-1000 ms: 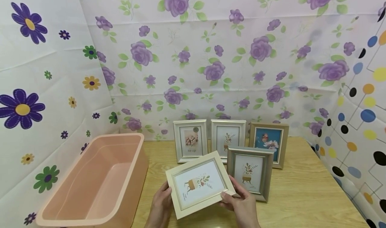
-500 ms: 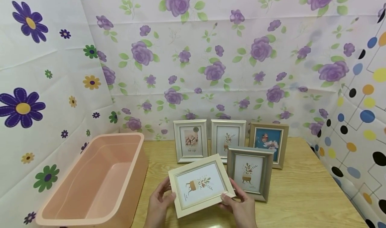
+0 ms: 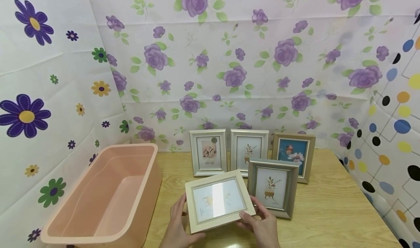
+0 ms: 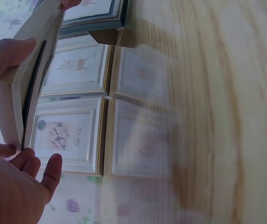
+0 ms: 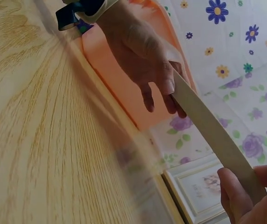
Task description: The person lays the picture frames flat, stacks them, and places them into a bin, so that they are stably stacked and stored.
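Observation:
A cream picture frame with a plant print is held tilted above the table, lying sideways. My right hand pinches its lower right corner, thumb on the front and fingers behind. At the left end my left hand holds it, with the thumb along the lower edge and the fingers at the left side. The left wrist view shows the frame's side edge between that thumb and the fingers. In the right wrist view, the frame's narrow edge spans both hands.
A grey-silver frame stands just right of the held one. Behind stand two pale silver frames and a tan frame with a blue picture. A pink plastic tub is at left on the wooden table. Patterned cloth hangs around.
The cream frame has tipped flatter and turned slightly, and glare now crosses its glass. My left thumb has slid from the front border to the lower edge. The right hand keeps its grip.

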{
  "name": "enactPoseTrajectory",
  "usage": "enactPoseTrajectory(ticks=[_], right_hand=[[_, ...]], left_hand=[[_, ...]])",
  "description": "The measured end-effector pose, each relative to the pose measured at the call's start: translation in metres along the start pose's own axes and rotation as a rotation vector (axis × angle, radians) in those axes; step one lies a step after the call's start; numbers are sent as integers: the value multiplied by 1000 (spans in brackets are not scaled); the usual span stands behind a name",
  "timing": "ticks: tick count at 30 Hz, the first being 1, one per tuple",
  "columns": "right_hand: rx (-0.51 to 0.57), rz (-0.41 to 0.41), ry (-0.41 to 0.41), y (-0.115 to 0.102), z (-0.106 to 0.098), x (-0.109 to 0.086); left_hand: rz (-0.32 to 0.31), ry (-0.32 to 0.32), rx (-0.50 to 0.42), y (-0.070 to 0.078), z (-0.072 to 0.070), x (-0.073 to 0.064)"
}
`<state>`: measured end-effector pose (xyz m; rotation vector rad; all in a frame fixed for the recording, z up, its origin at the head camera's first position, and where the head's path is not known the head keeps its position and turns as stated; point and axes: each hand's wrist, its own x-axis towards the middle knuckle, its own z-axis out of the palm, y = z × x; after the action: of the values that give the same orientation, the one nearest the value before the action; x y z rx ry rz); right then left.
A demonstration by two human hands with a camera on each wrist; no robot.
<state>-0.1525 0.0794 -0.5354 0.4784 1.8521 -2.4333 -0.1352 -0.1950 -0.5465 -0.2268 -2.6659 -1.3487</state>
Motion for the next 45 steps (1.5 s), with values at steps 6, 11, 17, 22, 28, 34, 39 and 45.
enactPoseTrajectory(ticks=[6, 11, 17, 22, 28, 34, 39, 45], right_hand=[[-124, -9, -31, -1, -3, 2], [-296, -67, -103, 1, -10, 1], [-398, -99, -172, 5, -14, 1], [-565, -176, -148, 8, -15, 1], [-670, -230, -130, 12, -15, 4], [-690, -211, -148, 18, -14, 9], [-723, -198, -149, 23, -12, 11], [-724, -199, -156, 29, -10, 13]], left_hand=[[32, 35, 21, -6, 1, 2], [45, 22, 82, -9, 1, 3], [8, -36, 81, -11, 1, 7], [-29, -102, 89, -14, 0, 10], [-56, -140, 109, -17, 0, 12], [-80, -159, 126, -19, -2, 14], [-107, -193, 141, -23, -1, 18], [-151, -222, 132, -25, 0, 22]])
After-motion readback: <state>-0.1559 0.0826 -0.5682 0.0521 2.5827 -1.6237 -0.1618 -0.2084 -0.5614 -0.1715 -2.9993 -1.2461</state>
